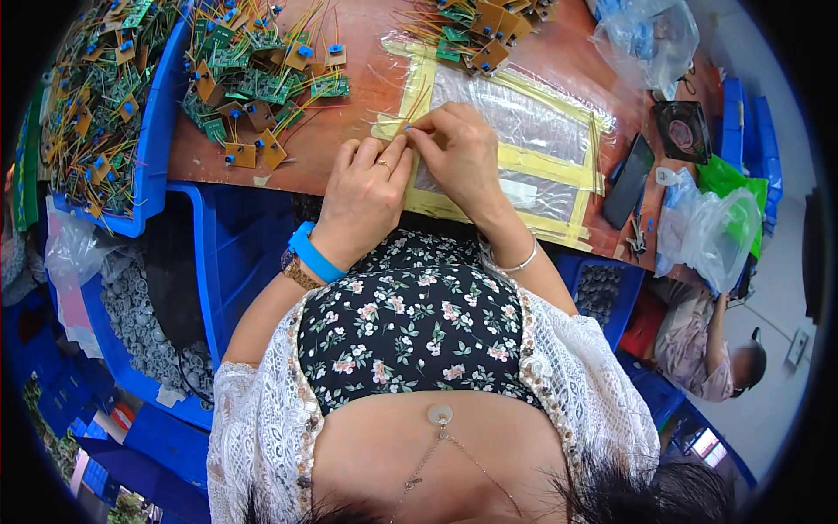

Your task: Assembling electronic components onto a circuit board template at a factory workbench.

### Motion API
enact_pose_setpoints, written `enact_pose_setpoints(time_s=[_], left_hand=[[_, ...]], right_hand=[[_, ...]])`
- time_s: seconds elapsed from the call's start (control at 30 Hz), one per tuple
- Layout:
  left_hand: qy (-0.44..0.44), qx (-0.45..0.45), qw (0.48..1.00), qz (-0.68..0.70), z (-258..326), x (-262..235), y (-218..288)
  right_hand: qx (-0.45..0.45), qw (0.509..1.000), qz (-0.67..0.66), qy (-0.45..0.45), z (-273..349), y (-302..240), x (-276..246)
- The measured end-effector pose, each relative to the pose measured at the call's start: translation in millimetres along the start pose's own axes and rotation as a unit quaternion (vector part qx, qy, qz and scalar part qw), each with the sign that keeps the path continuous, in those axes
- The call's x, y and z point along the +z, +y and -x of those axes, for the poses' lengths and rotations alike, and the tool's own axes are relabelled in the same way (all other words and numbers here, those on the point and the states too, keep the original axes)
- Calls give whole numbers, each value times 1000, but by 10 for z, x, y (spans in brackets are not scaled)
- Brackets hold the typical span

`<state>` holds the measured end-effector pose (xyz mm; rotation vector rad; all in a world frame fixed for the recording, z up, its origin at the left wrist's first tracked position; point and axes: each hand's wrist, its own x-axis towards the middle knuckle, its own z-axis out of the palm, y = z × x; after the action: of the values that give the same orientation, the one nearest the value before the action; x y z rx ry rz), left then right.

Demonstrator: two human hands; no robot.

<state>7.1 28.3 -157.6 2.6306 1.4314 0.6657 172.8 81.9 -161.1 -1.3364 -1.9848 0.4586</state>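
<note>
At the yellow-taped plastic sheet's (550,131) left edge, the right hand (463,157) pinches a small blue part (408,128); the left hand's (367,196) curled fingertips meet there, probably steadying it, though whether they grip is hidden. Left of the sheet, wired circuit boards (262,74) lie heaped on the bench (576,44), seemingly for easy reach; a black smartphone (628,181) lies to its right.

White lace wrap (253,424); black floral dress (415,336); blue wristband (314,255).
</note>
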Motion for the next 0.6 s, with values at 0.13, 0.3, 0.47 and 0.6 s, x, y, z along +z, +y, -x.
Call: enact_pose_setpoints(time_s=[0.13,0.3,0.47,0.6], left_hand=[[5,1,1000,-5,-7,17,10],[11,4,1000,-11,-10,23,21],[11,3,1000,-22,-15,16,51],[2,-4,999,-41,-15,21,84]], right_hand=[[17,1000,-2,-9,-35,23,47],[16,999,3,-39,-68,21,28],[-19,999,39,-29,-65,-14,44],[-29,998,48,-23,-56,-10,81]])
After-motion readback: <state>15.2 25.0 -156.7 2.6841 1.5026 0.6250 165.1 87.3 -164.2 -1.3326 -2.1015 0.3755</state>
